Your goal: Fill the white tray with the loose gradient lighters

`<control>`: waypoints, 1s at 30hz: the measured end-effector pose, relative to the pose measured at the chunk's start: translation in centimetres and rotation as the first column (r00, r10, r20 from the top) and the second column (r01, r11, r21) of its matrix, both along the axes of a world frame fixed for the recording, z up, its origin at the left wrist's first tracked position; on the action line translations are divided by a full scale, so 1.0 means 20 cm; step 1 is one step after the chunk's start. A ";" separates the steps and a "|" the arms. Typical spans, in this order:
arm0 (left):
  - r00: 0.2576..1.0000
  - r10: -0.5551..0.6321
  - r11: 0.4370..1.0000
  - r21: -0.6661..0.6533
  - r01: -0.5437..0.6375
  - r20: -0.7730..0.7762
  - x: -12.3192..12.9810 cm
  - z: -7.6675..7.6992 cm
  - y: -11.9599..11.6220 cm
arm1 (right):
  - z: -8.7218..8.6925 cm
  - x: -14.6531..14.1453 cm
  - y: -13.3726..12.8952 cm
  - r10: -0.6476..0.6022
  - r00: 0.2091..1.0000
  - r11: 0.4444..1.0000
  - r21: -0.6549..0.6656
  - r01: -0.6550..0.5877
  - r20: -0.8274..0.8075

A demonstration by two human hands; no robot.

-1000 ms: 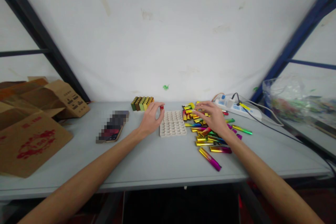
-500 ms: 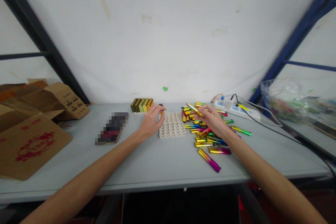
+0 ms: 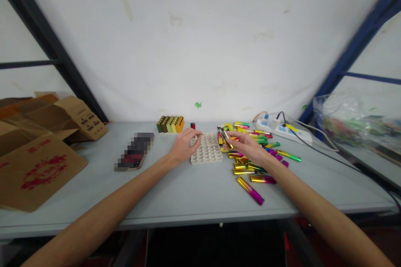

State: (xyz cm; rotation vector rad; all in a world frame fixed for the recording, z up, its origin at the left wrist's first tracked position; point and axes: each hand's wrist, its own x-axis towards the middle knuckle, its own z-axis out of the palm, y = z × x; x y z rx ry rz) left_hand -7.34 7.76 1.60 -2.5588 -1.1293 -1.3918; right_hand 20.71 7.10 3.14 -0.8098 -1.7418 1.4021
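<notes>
A white tray (image 3: 206,159) with rows of round holes lies on the table. Over its left edge is my left hand (image 3: 184,147), its fingers curled together; what they hold, if anything, is hidden. A dark and red lighter (image 3: 192,126) stands upright just behind those fingers, at the tray's back left corner. My right hand (image 3: 246,146) grips a shiny gold lighter (image 3: 224,137), held tilted over the tray's right edge. Beneath and around this hand lies a loose pile of metallic, multicoloured lighters (image 3: 247,166).
A block of upright lighters (image 3: 171,125) stands behind on the left. A phone (image 3: 134,151) lies left of it, with cardboard boxes (image 3: 53,167) further left. At the back right are a power strip (image 3: 288,131), cables and a plastic bag (image 3: 341,117).
My right hand has moved left with the gold lighter, closer to the tray. My left hand has shifted slightly right, and the dark and red lighter now shows behind it.
</notes>
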 end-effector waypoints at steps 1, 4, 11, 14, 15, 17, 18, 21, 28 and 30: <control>1.000 -0.007 1.000 -0.010 0.007 0.003 0.01 0.00 -0.01 | 0.00 0.00 0.00 -0.005 1.000 1.000 0.019 0.004 0.015; 0.999 -0.028 0.998 -0.052 0.030 0.045 0.04 0.02 -0.04 | 0.00 -0.01 -0.01 -0.037 0.999 0.995 0.090 0.035 0.024; 0.948 -0.134 0.937 -0.275 0.216 0.289 0.15 0.04 -0.11 | -0.01 -0.10 -0.06 -0.079 0.996 0.987 0.133 0.084 -0.042; 0.896 -0.139 0.889 -0.345 0.300 0.422 0.18 0.02 -0.11 | -0.03 -0.14 -0.07 -0.067 0.997 0.988 0.134 0.071 -0.032; 0.875 -0.129 0.879 -0.354 0.318 0.466 0.18 0.02 -0.10 | -0.03 -0.14 -0.07 -0.072 0.997 0.986 0.146 0.074 -0.019; 0.835 -0.110 0.864 -0.362 0.349 0.540 0.18 0.01 -0.09 | -0.04 -0.14 -0.06 -0.120 0.992 0.970 0.219 0.110 0.035; 0.814 -0.102 0.859 -0.363 0.362 0.572 0.18 0.02 -0.09 | -0.03 -0.14 -0.06 -0.163 0.984 0.950 0.279 0.138 0.071; 0.757 -0.082 0.831 -0.375 0.411 0.649 0.15 0.03 -0.07 | -0.01 -0.09 -0.04 -0.328 0.929 0.838 0.507 0.202 0.171; 0.875 -0.044 0.841 -0.455 0.292 0.481 0.10 0.03 -0.05 | 0.05 0.00 -0.01 -0.513 0.834 0.617 0.763 0.194 0.202; 0.913 -0.044 0.835 -0.487 0.256 0.406 0.09 0.03 -0.06 | 0.05 0.01 0.00 -0.524 0.827 0.603 0.775 0.190 0.205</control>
